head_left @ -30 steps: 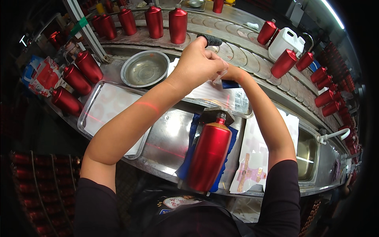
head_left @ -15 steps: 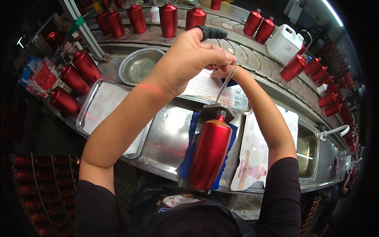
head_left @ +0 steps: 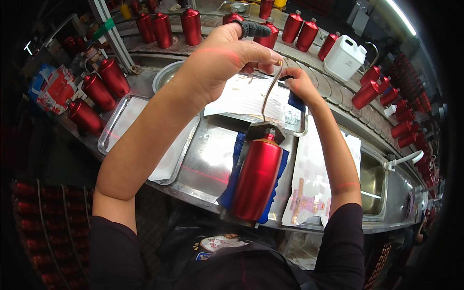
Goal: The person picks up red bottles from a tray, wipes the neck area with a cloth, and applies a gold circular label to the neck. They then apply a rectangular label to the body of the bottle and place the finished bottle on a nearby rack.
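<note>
Fingers of the left hand (head_left: 227,60) are pinched shut on the upper end of a thin curved metal tube (head_left: 270,92), one finger wearing a grey knitted cot; the right hand (head_left: 299,84) closes its fingers on something small beside the tube's top, with a blue piece just below it, though exactly what it grips is hard to tell.

Nearest the person lies a red cylindrical metal canister (head_left: 256,179), resting on a folded blue cloth (head_left: 237,159) on the stainless steel tabletop (head_left: 203,159). Its long axis runs from the near edge away from the person, base toward the body, dark capped neck (head_left: 266,131) pointing away and slightly right. The tube rises from that neck, bowing up toward the hands.

By my judgement the step in hand is seating or drawing the tube at the canister's neck; the next move calls for keeping the tube in line with the neck opening and the canister steady on the cloth, since it could roll.

Left of it sits a shallow steel tray lined with white paper (head_left: 130,125); right, a clear printed plastic bag (head_left: 309,183). Beyond lie a second tray with papers (head_left: 251,99), a round steel bowl (head_left: 164,77), a white plastic jug (head_left: 344,58) and rows of upright red canisters (head_left: 191,24).
</note>
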A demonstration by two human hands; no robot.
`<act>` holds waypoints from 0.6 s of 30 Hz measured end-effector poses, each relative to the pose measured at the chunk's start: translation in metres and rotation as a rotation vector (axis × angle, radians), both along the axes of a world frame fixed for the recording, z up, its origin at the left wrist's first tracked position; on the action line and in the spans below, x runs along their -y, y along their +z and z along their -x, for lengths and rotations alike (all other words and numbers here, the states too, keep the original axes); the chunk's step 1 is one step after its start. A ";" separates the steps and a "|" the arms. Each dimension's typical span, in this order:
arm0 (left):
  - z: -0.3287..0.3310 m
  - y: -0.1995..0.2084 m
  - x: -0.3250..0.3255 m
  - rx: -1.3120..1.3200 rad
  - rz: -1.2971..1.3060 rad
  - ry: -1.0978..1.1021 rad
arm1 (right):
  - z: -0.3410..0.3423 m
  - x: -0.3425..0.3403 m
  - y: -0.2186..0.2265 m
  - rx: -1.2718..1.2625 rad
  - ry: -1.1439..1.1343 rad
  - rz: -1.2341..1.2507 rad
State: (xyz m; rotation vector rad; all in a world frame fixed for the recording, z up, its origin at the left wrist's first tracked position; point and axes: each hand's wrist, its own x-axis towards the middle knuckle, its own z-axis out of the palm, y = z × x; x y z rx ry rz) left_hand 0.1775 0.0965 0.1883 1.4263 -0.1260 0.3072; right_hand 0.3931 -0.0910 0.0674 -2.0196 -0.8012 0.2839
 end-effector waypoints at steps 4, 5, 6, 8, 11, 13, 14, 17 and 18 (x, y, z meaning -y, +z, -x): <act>0.005 0.012 0.013 -0.003 -0.152 -0.077 | 0.078 0.034 0.076 -0.327 0.335 -0.340; 0.007 0.015 0.017 0.043 -0.151 -0.076 | 0.095 0.039 0.092 -0.374 0.350 -0.308; 0.009 0.020 0.020 0.061 -0.173 -0.082 | 0.114 0.046 0.103 -0.364 0.390 -0.345; 0.018 0.031 0.025 0.101 -0.211 -0.091 | 0.141 0.054 0.121 -0.369 0.372 -0.315; 0.035 0.036 0.037 0.159 -0.284 -0.093 | 0.167 0.074 0.136 -0.367 0.402 -0.370; 0.046 0.032 0.047 0.049 0.005 -0.227 | 0.182 0.094 0.139 -0.312 0.314 -0.354; 0.053 0.027 0.051 0.067 0.038 -0.283 | 0.190 0.106 0.140 -0.273 0.308 -0.332; 0.083 -0.006 0.070 0.264 -0.356 -0.001 | 0.217 0.136 0.130 -0.148 0.234 -0.246; 0.095 -0.022 0.080 0.232 -0.205 -0.039 | 0.232 0.144 0.122 -0.171 0.140 -0.244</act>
